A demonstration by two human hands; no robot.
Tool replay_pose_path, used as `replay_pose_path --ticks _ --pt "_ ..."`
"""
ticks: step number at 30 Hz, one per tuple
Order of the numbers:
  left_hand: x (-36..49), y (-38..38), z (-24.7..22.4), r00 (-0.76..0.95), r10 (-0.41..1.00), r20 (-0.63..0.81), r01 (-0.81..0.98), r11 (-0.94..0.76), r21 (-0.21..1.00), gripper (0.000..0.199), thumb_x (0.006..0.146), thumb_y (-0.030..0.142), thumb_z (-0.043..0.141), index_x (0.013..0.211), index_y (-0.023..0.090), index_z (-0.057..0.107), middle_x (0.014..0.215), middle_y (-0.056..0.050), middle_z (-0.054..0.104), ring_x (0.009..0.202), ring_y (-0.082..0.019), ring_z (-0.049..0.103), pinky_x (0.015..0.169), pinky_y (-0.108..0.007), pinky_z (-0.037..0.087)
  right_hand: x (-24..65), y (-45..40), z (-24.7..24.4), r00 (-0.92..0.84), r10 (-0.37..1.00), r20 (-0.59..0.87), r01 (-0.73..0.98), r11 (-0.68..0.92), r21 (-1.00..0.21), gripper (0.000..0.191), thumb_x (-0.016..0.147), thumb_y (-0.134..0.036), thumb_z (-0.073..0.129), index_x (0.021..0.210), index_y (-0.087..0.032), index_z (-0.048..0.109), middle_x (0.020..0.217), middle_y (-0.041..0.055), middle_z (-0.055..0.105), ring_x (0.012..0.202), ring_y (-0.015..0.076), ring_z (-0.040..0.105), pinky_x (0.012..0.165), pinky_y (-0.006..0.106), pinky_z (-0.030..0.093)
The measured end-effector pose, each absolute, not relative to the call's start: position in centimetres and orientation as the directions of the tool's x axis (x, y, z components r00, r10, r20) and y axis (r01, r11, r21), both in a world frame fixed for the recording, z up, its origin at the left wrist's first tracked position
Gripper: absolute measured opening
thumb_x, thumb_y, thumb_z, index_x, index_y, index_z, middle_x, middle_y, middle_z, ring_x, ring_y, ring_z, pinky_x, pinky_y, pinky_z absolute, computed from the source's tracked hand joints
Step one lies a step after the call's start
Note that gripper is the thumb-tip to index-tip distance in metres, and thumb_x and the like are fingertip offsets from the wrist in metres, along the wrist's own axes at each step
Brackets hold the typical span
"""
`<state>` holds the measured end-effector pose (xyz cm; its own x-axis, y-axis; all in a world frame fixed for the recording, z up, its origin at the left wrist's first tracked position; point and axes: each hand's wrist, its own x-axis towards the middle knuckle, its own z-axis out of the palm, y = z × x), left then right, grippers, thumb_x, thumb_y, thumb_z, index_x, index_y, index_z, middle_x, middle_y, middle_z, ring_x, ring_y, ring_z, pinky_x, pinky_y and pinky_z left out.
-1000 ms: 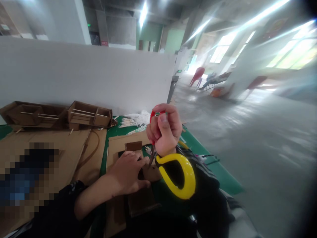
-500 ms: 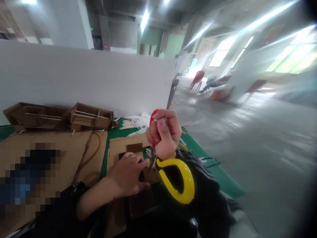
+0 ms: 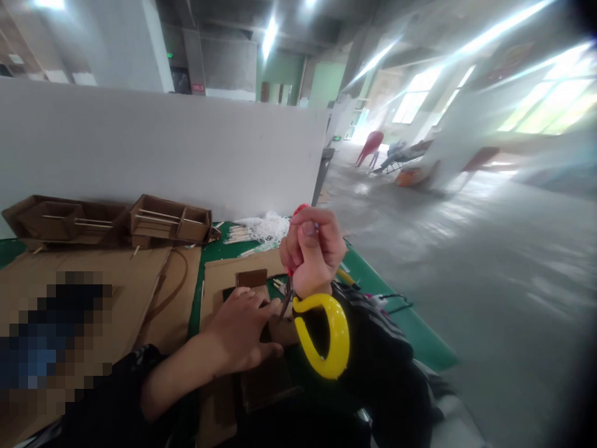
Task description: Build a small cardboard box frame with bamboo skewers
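My right hand (image 3: 313, 249) is raised in the middle, its fingers closed around the red handle of a pair of scissors (image 3: 326, 342). The yellow handle loop hangs open below my wrist. The dark blades point down at brown cardboard beside my left fingertips; their exact contact is hard to see. My left hand (image 3: 247, 326) lies palm down with fingers spread over a small cardboard box (image 3: 265, 386). Much of that dark cardboard is hidden under the hand and in shadow.
Cardboard sheets (image 3: 116, 267) cover the green tabletop (image 3: 420, 336) at left. Two cardboard constructions with thin sticks (image 3: 170, 218) stand against the white partition (image 3: 163, 143). White strings and sticks (image 3: 263, 230) lie behind my hands. A yellow-handled tool (image 3: 347, 279) rests right of my wrist.
My right hand has shifted slightly to the right. The yellow loop has swung left and looks narrower, closer to the blades. My left hand stays nearly in place.
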<state>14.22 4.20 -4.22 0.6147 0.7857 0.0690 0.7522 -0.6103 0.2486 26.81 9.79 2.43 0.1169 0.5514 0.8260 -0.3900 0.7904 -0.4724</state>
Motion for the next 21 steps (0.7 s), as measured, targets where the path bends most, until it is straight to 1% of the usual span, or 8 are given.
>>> replay_pose_path --ticks 2,5,10,16,21 --pt "14.21 4.22 -4.17 0.615 0.786 0.060 0.756 -0.609 0.240 0.054 0.079 0.057 0.066 0.121 0.024 0.059 0.111 -0.008 0.063 0.112 -0.031 0.056 0.106 -0.050 0.034 26.79 9.84 2.47 0.113 0.553 0.825 -0.409 0.783 -0.469 0.011 0.097 -0.025 0.050 0.093 -0.021 0.060 0.049 -0.0104 0.031 0.032 0.0041 0.023 0.029 0.019 0.019" --pt "14.17 4.28 -4.10 0.620 0.783 0.045 0.758 -0.613 0.222 0.062 0.077 0.057 0.069 0.127 0.023 0.055 0.112 -0.008 0.063 0.112 -0.031 0.056 0.106 -0.050 0.034 26.69 9.83 2.56 0.076 0.562 0.824 -0.474 0.747 -0.466 0.012 0.097 -0.024 0.049 0.092 -0.022 0.059 0.050 -0.0106 0.029 0.032 0.0041 0.021 0.028 0.017 0.019" --pt "14.05 4.30 -3.88 0.631 0.775 0.028 0.755 -0.622 0.207 0.059 0.078 0.055 0.069 0.126 0.023 0.055 0.115 -0.008 0.063 0.112 -0.031 0.057 0.107 -0.050 0.034 26.60 9.81 2.49 0.017 0.567 0.824 -0.501 0.718 -0.483 0.012 0.098 -0.025 0.048 0.093 -0.023 0.058 0.051 -0.0106 0.029 0.033 0.0041 0.021 0.029 0.016 0.021" --pt "14.06 4.25 -3.73 0.624 0.782 -0.009 0.767 -0.609 0.203 0.059 0.079 0.054 0.068 0.127 0.022 0.055 0.117 -0.009 0.063 0.115 -0.031 0.056 0.109 -0.052 0.031 26.54 9.92 2.35 0.046 0.574 0.818 -0.489 0.727 -0.482 0.011 0.098 -0.026 0.048 0.092 -0.023 0.058 0.052 -0.0106 0.029 0.033 0.0041 0.021 0.028 0.016 0.021" --pt "14.13 4.29 -3.72 0.626 0.780 -0.020 0.765 -0.608 0.211 0.059 0.079 0.056 0.068 0.127 0.024 0.055 0.116 -0.008 0.064 0.115 -0.031 0.056 0.111 -0.053 0.029 26.51 9.95 2.41 0.070 0.586 0.807 -0.488 0.726 -0.485 0.011 0.097 -0.025 0.050 0.091 -0.023 0.059 0.051 -0.0106 0.030 0.033 0.0041 0.021 0.028 0.017 0.020"
